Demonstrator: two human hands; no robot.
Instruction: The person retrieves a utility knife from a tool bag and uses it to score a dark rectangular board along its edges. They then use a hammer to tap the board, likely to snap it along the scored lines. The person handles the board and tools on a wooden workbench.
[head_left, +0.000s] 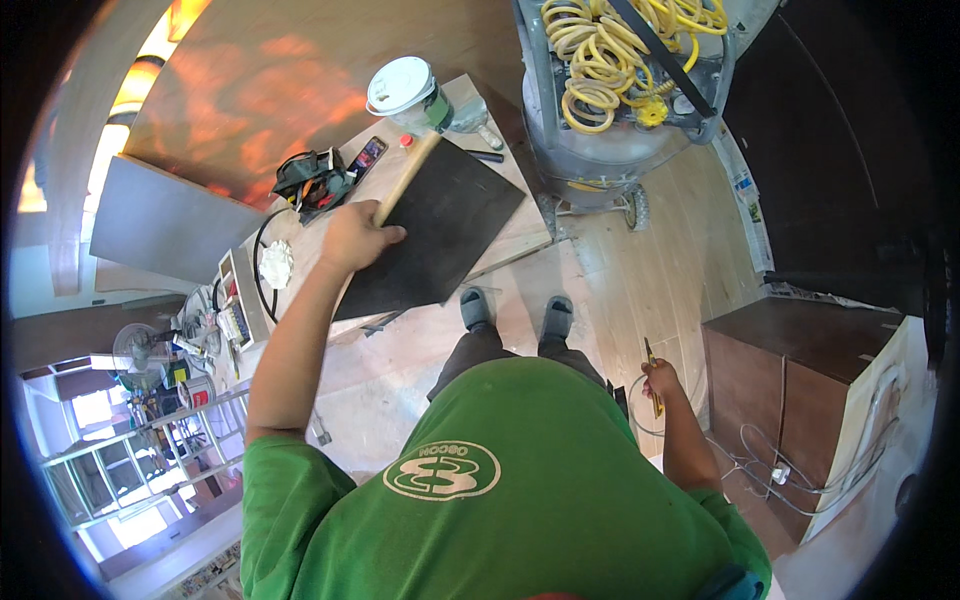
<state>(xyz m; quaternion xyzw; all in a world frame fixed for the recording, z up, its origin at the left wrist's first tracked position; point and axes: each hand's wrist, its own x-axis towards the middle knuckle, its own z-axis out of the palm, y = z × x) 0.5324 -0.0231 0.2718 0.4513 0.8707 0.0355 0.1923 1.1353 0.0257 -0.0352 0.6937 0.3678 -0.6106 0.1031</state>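
Note:
My left hand (358, 237) is closed on the pale wooden edge of a black board (445, 225), its thumb over the dark face. The board is tilted above a light wooden worktable (520, 225) and hides part of its top. Low at my right side, away from the table, my right hand (660, 379) is wrapped round a slim yellow utility knife (657, 404). A dark narrow tip of the knife points up past the fingers; whether the blade is out is too small to tell.
On the table are a white-lidded bucket (400, 85), a phone (368, 158), a black tool pouch (312, 180) and a crumpled white cloth (276, 264). A grey air compressor (590, 160) carries a coiled yellow hose (600, 75). At right, a brown cabinet (750, 380) stands beside loose cables (780, 475).

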